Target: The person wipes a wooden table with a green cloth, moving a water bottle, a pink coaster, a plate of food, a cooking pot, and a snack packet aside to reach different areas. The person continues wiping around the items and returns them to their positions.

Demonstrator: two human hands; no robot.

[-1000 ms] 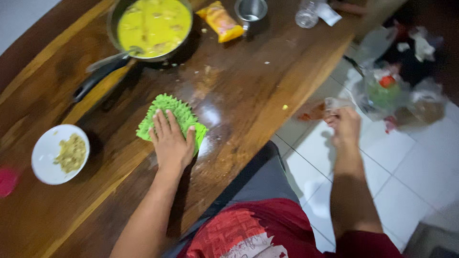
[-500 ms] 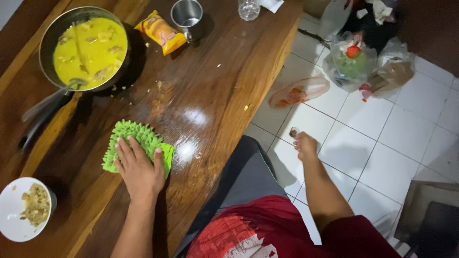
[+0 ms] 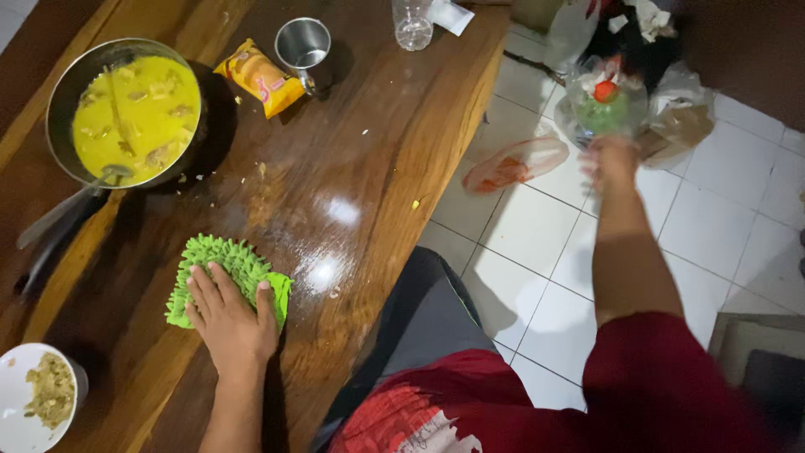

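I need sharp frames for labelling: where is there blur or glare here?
Head view: the right hand is motion-blurred, its grip unreadable; the left hand on the green cloth is sharp; glare patches shine on the wet wooden table.

Home dining or kitchen corner, lived-in. Dark wooden table (image 3: 394, 126) with glossy wet patches and crumbs. Pan of yellow curry (image 3: 126, 113) with spoon in it, snack packet (image 3: 258, 77), metal cup (image 3: 303, 44), clear plastic bottle (image 3: 412, 21), white bowl of leftover food (image 3: 38, 394). Green nubby cleaning cloth (image 3: 220, 273) on table. White tiled floor (image 3: 713, 243). Plastic bags of household rubbish (image 3: 637, 92) heaped against wall beside table end.
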